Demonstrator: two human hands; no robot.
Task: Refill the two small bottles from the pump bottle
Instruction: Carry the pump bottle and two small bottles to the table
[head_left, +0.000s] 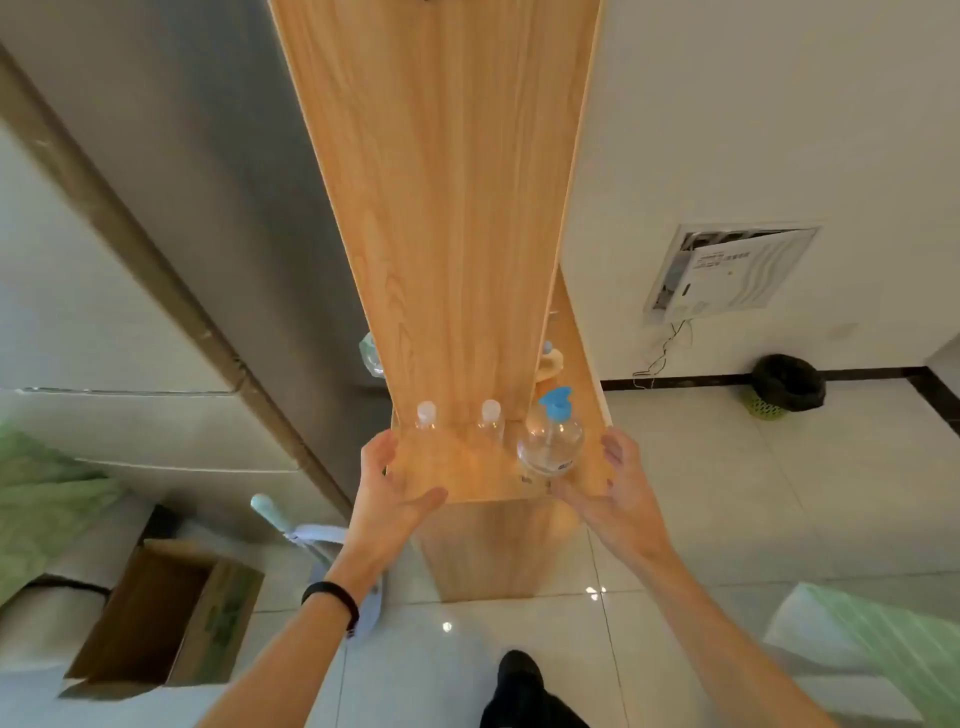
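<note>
— Where do we find the bottles?

— All three stand upright on the wooden shelf (467, 470) in front of us. The first small bottle (427, 417) and the second small bottle (491, 418), both clear with white caps, stand side by side but apart against the back panel. The pump bottle (550, 444), clear and round with a blue pump head, stands just to their right and nearer the front edge.

— And our hands?

— Our left hand (392, 483) is at the shelf's left front corner. Its thumb lies across the front edge and its fingers (378, 449) are released and spread along the side, grasping nothing. Our right hand (621, 483) is at the right front corner, just beside the pump bottle, with its fingers (613, 447) loosely curved and released. Whether the thumb touches the bottle's base we cannot tell.

— Anything else around us?

— A black wristband (332, 597) on our left wrist, an open cardboard box (171, 618) on the tiled floor down to the left, and a bin lined with a black bag (787, 384) by the far wall.
</note>
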